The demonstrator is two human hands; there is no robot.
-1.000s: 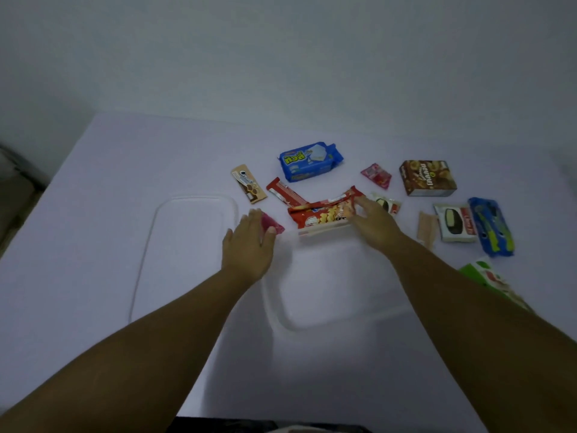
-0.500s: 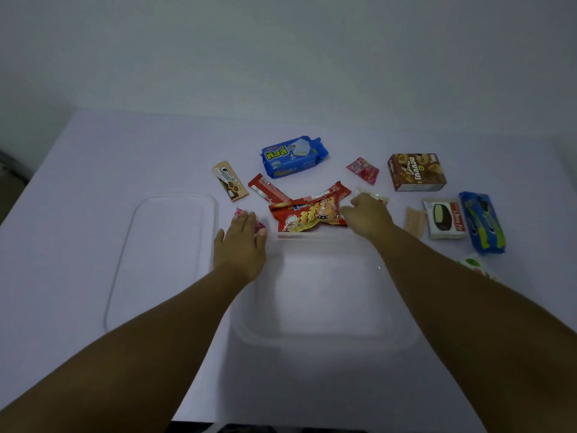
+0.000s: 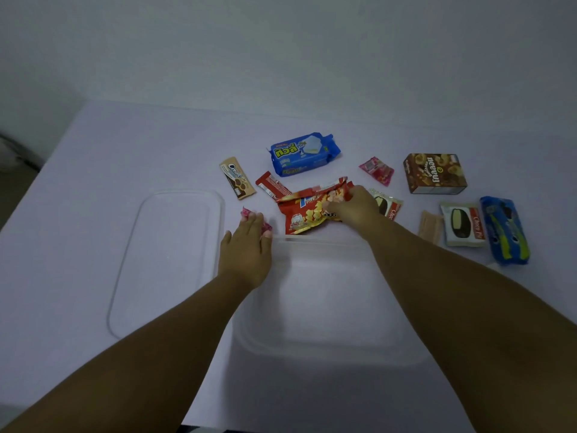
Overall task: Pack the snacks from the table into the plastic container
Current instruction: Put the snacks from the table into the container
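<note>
Beyond the empty container (image 3: 327,304), the right hand (image 3: 352,207) grips the red chip bag (image 3: 307,210) at its edge, while the left hand (image 3: 246,245) pinches a small pink candy (image 3: 249,214) just off the tub's corner. Judging by this, the first pickups are under way; next, both must lift over the rim and drop in. Readable print: "Choco Pie" on the white packet (image 3: 463,225).
</note>
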